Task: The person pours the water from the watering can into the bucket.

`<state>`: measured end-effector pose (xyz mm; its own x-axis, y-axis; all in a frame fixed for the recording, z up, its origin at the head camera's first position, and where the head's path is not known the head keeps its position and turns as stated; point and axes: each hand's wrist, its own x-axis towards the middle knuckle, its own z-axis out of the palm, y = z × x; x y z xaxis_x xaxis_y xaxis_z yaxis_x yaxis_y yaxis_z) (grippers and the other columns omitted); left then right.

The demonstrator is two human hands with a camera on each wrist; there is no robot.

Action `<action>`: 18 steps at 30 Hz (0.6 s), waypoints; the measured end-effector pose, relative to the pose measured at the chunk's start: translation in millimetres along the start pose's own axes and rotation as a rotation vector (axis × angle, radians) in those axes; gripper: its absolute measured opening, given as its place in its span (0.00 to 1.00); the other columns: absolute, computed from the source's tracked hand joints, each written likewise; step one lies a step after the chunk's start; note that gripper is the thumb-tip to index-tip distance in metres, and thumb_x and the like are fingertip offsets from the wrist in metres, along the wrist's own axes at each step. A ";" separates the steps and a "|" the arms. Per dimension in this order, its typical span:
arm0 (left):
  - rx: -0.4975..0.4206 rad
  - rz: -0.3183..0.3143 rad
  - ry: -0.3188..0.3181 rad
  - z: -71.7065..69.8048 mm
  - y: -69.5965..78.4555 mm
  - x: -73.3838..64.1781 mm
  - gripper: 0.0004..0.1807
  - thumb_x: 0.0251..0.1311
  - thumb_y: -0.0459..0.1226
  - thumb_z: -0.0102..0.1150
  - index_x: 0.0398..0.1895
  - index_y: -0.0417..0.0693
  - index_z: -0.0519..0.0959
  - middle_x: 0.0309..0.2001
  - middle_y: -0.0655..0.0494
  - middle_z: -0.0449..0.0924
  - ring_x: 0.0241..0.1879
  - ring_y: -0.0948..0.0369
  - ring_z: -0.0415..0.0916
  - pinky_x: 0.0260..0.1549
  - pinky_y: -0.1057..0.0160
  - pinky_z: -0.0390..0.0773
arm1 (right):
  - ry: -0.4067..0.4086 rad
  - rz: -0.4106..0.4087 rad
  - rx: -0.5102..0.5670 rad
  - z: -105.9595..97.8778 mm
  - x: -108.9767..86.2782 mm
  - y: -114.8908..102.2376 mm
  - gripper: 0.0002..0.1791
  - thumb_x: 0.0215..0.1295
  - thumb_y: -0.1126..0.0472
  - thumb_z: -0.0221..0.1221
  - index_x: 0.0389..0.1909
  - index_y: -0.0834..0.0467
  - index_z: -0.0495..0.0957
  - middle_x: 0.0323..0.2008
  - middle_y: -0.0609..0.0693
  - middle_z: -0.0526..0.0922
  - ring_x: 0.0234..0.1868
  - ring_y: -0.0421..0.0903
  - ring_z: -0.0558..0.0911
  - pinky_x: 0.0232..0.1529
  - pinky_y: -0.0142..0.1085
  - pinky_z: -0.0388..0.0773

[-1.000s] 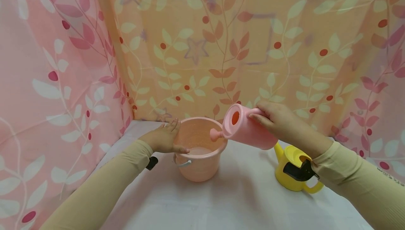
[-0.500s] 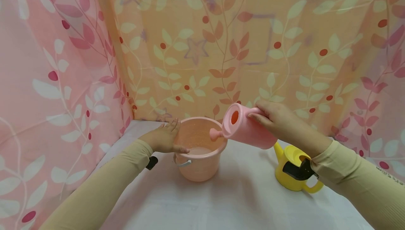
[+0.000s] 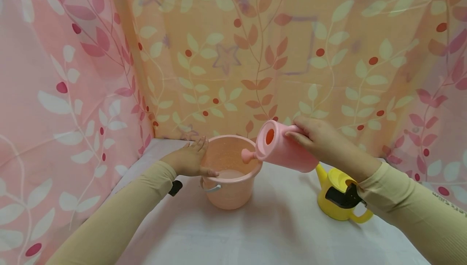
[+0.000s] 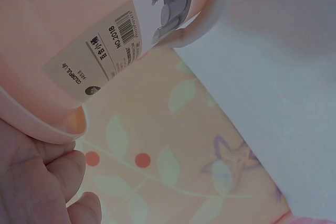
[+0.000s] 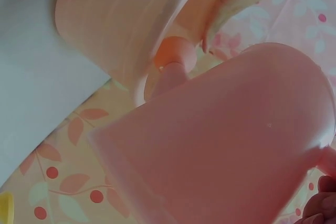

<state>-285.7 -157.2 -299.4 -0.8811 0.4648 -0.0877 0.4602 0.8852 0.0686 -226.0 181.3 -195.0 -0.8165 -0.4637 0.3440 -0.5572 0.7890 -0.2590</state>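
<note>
A peach bucket stands upright on the white surface, its pale handle hanging down outside. My left hand rests on its left rim, fingers straight and thumb along the front edge. In the left wrist view, fingertips touch the rim beside a printed label. My right hand grips the handle of a pink watering can, tilted toward the bucket. The sprinkler head sits over the bucket's right rim, facing inside. In the right wrist view, the can's body hides much of the bucket's mouth.
A yellow watering can stands at the right, partly behind my right wrist and its black camera mount. Leaf-patterned curtains close in the back and both sides. White cloth covers the surface.
The pink watering can has shifted very slightly left, still tilted over the bucket. My left hand keeps its place on the rim.
</note>
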 end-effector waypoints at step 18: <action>0.003 0.002 0.007 0.3 -0.1 0.2 0.67 0.41 0.76 0.40 0.69 0.32 0.40 0.71 0.39 0.34 0.70 0.49 0.35 0.65 0.45 0.41 | -0.004 -0.018 -0.002 0.6 0.4 -1.3 0.10 0.61 0.54 0.58 0.27 0.54 0.71 0.22 0.47 0.72 0.29 0.46 0.73 0.28 0.34 0.74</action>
<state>-285.8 -157.2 -299.7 -0.8808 0.4667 -0.0803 0.4625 0.8842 0.0659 -225.7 179.9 -195.0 -0.8072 -0.4792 0.3447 -0.5712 0.7814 -0.2513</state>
